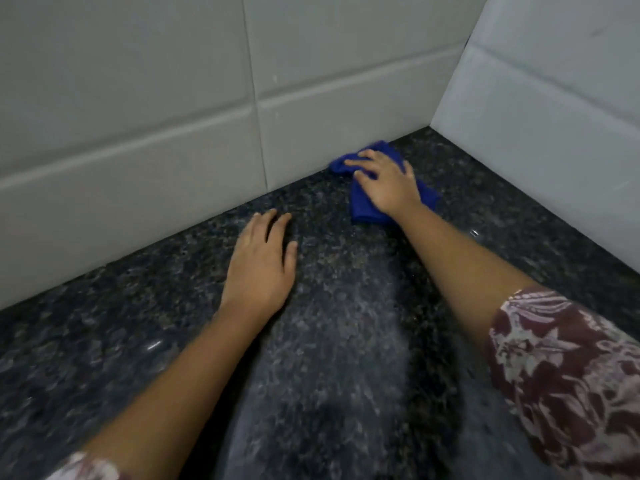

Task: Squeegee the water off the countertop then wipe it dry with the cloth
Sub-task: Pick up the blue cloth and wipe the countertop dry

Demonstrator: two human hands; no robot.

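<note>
Presently, a blue cloth is seen crumpled on the dark speckled granite tabletop, close to the corner where the two white tiled walls meet. The right hand is laid flat upon it, fingers spread and pressed down, nothing pinched. The left hand is rested palm-down on bare stone, well apart from the cloth, fingers slightly parted. A floral sleeve is noted on the right arm
</note>
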